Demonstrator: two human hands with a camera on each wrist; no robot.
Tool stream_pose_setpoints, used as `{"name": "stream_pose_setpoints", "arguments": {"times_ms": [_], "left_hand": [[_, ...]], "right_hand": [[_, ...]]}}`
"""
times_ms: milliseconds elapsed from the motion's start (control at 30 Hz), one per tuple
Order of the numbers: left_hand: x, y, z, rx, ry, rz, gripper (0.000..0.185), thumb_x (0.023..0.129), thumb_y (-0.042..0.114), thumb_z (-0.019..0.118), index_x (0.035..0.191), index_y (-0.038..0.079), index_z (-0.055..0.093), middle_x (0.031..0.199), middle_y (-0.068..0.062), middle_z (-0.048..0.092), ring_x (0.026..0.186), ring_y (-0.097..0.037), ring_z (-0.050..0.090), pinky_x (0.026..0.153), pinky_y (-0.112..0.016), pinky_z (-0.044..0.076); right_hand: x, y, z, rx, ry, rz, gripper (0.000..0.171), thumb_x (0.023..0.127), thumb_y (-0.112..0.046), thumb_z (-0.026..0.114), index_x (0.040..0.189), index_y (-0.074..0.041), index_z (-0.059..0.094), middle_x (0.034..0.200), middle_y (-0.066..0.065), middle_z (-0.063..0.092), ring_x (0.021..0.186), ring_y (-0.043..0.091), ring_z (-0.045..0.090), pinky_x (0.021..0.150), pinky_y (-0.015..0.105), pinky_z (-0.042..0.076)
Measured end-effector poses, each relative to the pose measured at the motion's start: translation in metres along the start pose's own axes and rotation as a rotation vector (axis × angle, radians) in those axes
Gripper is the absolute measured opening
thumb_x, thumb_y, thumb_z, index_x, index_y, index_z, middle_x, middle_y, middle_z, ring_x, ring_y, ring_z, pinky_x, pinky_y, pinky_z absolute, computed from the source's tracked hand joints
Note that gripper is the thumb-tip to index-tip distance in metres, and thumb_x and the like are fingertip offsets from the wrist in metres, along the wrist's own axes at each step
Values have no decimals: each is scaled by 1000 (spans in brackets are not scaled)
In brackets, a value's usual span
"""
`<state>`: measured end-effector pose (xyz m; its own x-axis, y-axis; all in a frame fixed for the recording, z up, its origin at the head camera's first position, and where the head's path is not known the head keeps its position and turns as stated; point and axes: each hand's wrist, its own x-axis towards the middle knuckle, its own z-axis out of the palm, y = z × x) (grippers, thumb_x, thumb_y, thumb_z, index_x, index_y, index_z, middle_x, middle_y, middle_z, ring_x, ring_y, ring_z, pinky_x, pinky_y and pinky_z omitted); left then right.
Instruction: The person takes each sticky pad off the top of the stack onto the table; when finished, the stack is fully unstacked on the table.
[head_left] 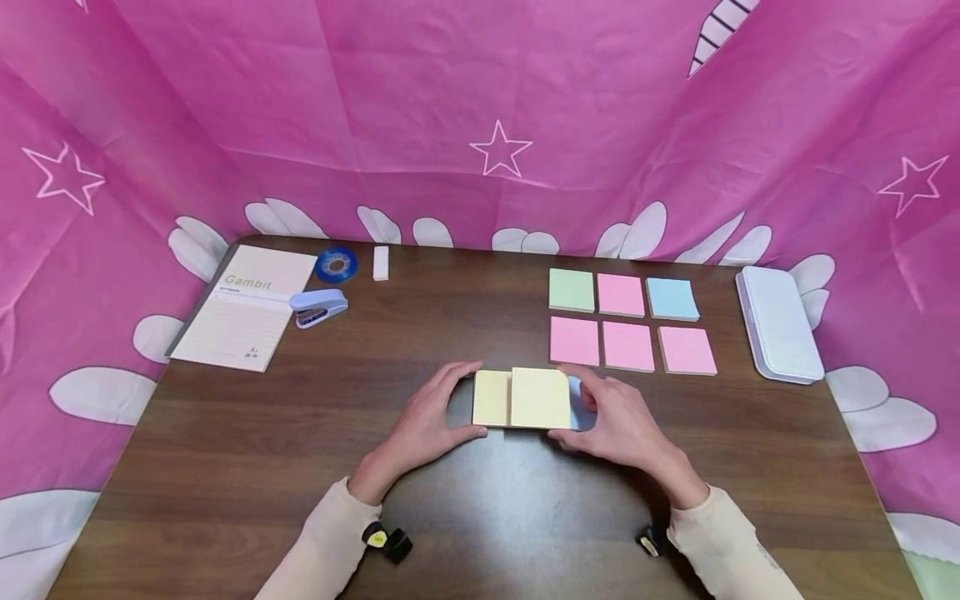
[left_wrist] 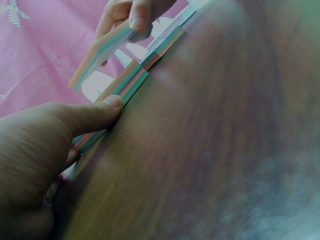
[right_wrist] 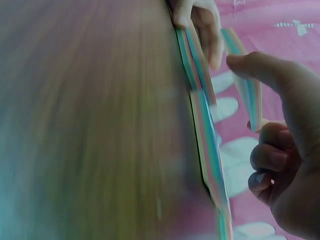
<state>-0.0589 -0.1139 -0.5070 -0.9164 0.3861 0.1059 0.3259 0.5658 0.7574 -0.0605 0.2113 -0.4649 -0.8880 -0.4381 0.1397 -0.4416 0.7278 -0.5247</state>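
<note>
My left hand point(head_left: 429, 417) grips a yellow-topped sticky note pad point(head_left: 492, 400) between thumb and fingers at the table's middle. In the right wrist view its layered edges point(right_wrist: 192, 62) look like two pads stacked. Just above the table, my right hand point(head_left: 626, 421) pinches another yellow-topped sticky note pad point(head_left: 541, 398) by its near and far edges. This raised pad, striped along its side point(left_wrist: 102, 55) in the left wrist view, overlaps the left one from above in the head view. A blue sticky note pad point(head_left: 578, 408) lies partly hidden beneath the right hand.
Behind the hands lie green point(head_left: 572, 290), blue point(head_left: 672, 298) and several pink sticky note pads point(head_left: 627, 346) in two rows. A white case point(head_left: 780, 323) is at right. At left are a notebook point(head_left: 243, 308), stapler point(head_left: 319, 306), blue tape roll point(head_left: 337, 265) and white eraser-like block point(head_left: 381, 262).
</note>
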Motion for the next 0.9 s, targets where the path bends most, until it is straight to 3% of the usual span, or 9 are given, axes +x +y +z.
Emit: {"name": "stream_pose_setpoints", "arguments": {"times_ms": [267,500,900], "left_hand": [[0,-1,0,-1,-4,1,100,83,26,102,166,17,48,161,-6,55,148,-28,55,119,-57,47],[0,0,-1,-2,-3,-6,100,83,25,102,167,17,48,161,-7,55,147,-29,56,118,-57,48],[-1,-1,1,-5,-2,-7,100,83,25,102,167,18,48,161,-6,55,147,-29,56,117,-58,48]], "right_hand": [[-24,34,-18,34,39,-17,85,74,-31,105,147,-13,64,77,-11,41,70,5,39,67,28,35],[-43,62,-38,58,15,16,85,76,-23,104,149,-11,62,77,-11,40,69,3,37,65,27,33],[-71,97,-61,1,13,77,84,75,-25,105,147,-14,62,77,-11,39,67,0,34,64,26,31]]}}
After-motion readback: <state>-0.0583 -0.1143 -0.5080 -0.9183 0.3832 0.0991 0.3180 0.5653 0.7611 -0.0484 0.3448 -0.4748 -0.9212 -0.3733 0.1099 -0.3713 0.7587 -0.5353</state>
